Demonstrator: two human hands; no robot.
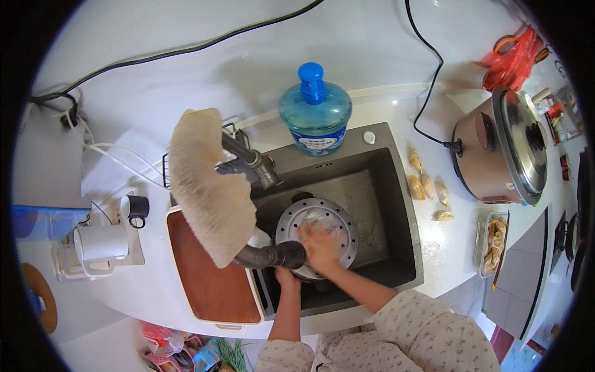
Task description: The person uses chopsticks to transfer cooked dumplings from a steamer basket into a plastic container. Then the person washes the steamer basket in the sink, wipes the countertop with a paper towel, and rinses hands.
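A round metal steamer plate [347, 216] with holes lies tilted over a dark pot in the grey sink [395, 209]. My right hand [320, 246], blurred, presses a silvery scouring pad [320, 218] against the plate. My left hand [287, 276] is at the plate's lower left edge, its fingers mostly hidden under the black faucet head [293, 254]. A beige cloth [204, 186] hangs over the faucet. Whether a stream of water runs from it, I cannot tell.
Left of the sink lies a brown tray [209, 269]. A blue detergent bottle [316, 118] stands behind the basin. To the right are several dumplings [417, 187], an electric cooker [492, 149] and a food container [492, 244] with chopsticks. A white pitcher [101, 244] and black mug [135, 207] stand far left.
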